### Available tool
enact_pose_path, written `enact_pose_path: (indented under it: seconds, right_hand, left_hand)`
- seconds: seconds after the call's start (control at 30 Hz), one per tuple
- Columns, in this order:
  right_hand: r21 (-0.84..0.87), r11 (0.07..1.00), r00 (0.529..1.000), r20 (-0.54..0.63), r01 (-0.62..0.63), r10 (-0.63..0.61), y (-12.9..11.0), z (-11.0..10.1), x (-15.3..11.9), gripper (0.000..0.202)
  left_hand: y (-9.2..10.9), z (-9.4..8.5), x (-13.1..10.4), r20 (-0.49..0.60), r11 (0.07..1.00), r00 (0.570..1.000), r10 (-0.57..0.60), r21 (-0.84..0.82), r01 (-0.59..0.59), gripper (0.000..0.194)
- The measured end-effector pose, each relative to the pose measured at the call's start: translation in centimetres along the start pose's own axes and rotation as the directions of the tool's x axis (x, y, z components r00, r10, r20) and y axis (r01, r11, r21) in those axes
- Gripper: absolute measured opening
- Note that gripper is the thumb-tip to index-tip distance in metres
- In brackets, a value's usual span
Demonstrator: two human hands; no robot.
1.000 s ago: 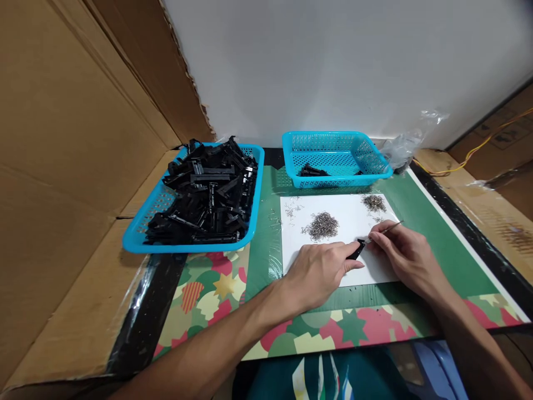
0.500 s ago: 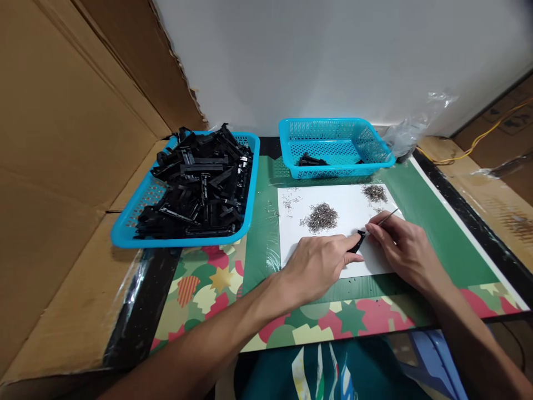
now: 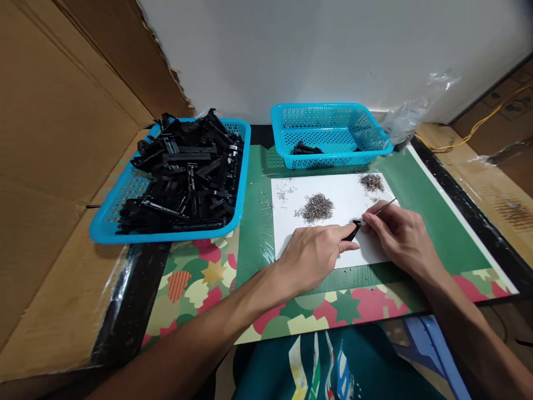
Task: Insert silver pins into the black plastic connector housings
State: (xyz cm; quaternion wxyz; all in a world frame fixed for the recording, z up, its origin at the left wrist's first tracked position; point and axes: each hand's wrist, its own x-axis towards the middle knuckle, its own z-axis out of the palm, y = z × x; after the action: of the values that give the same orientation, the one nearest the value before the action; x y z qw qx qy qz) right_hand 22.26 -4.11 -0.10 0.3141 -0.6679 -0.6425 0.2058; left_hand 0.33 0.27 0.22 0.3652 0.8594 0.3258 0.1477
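Over white sheet point(image 3: 285, 233), left hand point(image 3: 310, 255) pinches one black part point(image 3: 353, 230), right hand point(image 3: 408, 236) grips thin tool point(image 3: 386, 205); heaped basket point(image 3: 245, 178) left of sheet, sparsely filled basket point(image 3: 333, 162) behind.

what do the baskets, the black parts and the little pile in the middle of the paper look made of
Full basket and emptier basket: glossy blue plastic, judging by the shine and moulded holes.
Black parts: probably hard plastic, satin, with light glinting off straight edges.
Middle pile: likely thin metal wire, greyish with small glints.
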Motion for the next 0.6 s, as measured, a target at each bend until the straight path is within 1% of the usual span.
enact_pose_path:
  seconds: [0.1,0.23,0.3,0.4,0.47,0.53,0.6]
  right_hand:
    - [0.024,1.0,1.0,-0.014,-0.011,0.011,0.0,0.0,0.1,0.029]
    - [0.008,1.0,1.0,-0.001,-0.016,0.016,-0.1,0.2,0.2,0.029]
    - [0.041,0.999,1.0,-0.016,-0.024,0.025,-0.1,0.5,0.2,0.03]
    - [0.209,0.977,0.991,-0.111,-0.051,0.076,0.1,0.9,0.0,0.033]
    - [0.386,0.921,0.984,-0.133,-0.056,0.115,0.4,1.2,-0.1,0.038]
    - [0.513,0.857,0.989,-0.097,-0.05,0.115,0.6,1.4,-0.1,0.039]
    - [0.536,0.843,0.994,-0.051,-0.055,0.097,0.6,1.4,-0.1,0.036]
  left_hand:
    - [-0.1,0.0,0.1,0.001,0.999,1.0,-0.029,-0.018,0.029,0.037]
    - [0.0,-0.2,0.2,0.016,0.998,0.999,-0.041,-0.036,0.042,0.037]
    - [0.0,-0.3,0.2,0.015,0.999,0.999,-0.042,-0.032,0.042,0.037]
    - [0.0,-0.3,0.1,-0.008,0.999,0.999,-0.031,-0.02,0.031,0.038]
    - [0.0,-0.3,-0.1,-0.028,0.999,1.0,-0.013,-0.033,0.012,0.039]
    - [0.0,-0.4,-0.3,-0.05,0.997,0.999,0.0,-0.073,-0.004,0.041]
    - [0.0,-0.6,-0.6,-0.078,0.992,0.997,-0.001,-0.129,-0.009,0.042]
